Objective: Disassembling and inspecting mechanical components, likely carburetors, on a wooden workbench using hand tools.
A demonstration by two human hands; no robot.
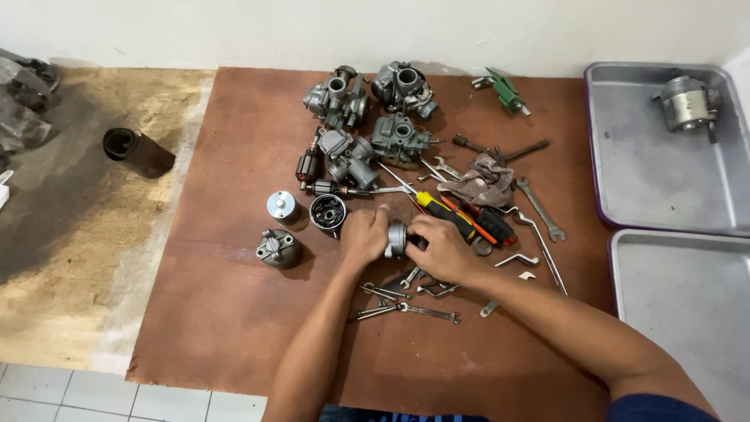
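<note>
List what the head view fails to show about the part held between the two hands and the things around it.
- Small grey metal part: mostly hidden by the left hand and right hand.
- Spanners: partly under the forearms.
- Lower metal tray: cut off by the frame's edge.

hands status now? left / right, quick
Left hand: closed on the small grey metal part, gripping its left side.
Right hand: closed on the same part, gripping its right side.
</note>
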